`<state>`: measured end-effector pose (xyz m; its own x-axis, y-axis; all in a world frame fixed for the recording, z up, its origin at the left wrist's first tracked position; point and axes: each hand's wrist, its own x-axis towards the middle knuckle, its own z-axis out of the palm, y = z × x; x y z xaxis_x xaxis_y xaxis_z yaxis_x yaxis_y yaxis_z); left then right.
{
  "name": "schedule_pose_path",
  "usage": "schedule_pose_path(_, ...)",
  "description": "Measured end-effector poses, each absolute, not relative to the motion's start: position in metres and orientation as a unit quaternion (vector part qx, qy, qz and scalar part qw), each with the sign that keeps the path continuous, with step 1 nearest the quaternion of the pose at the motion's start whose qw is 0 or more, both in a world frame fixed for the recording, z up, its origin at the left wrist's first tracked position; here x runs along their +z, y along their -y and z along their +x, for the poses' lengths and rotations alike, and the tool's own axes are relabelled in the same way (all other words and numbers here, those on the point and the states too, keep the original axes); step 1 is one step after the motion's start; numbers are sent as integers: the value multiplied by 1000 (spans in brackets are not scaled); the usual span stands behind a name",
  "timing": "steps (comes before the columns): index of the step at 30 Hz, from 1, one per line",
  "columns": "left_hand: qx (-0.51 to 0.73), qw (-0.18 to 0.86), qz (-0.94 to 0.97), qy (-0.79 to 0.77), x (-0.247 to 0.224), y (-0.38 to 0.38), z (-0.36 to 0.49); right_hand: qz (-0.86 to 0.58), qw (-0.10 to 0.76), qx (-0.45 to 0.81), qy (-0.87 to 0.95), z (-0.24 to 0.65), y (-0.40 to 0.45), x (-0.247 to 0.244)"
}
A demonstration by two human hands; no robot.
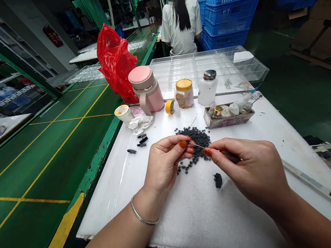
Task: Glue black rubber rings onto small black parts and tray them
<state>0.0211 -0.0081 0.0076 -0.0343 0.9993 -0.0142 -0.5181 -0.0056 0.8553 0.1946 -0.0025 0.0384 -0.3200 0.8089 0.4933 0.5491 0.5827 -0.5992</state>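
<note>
My left hand is closed in a pinch, thumb against forefinger, on a small black part mostly covered by the fingertips. Held in my right hand is a thin pointed metal tool with a dark handle; its tip meets the part at the left fingertips. Behind and below the fingers, a pile of small black ring-like pieces spreads over the white work surface. A larger black piece lies under my right hand. Several small black pieces lie to the left.
A pink mug, yellow-lidded jar, white bottle and narrow box of small bottles stand behind the pile. Farther back are a clear divided tray and red bag. A person sits ahead, facing away.
</note>
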Motion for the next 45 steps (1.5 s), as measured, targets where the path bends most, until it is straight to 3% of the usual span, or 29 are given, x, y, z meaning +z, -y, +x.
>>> schedule_pose_path(22, 620, 600, 345, -369, 6, 8, 22, -422, 391, 139, 806, 194, 1, 35)
schedule_pose_path(32, 623, 633, 284, -362, 7, 6, 21, -435, 364, 275, 777, 198, 0, 41)
schedule_pose_path(45, 616, 660, 249, -351, 12, 8, 20, -422, 412, 176, 788, 196, 1, 35)
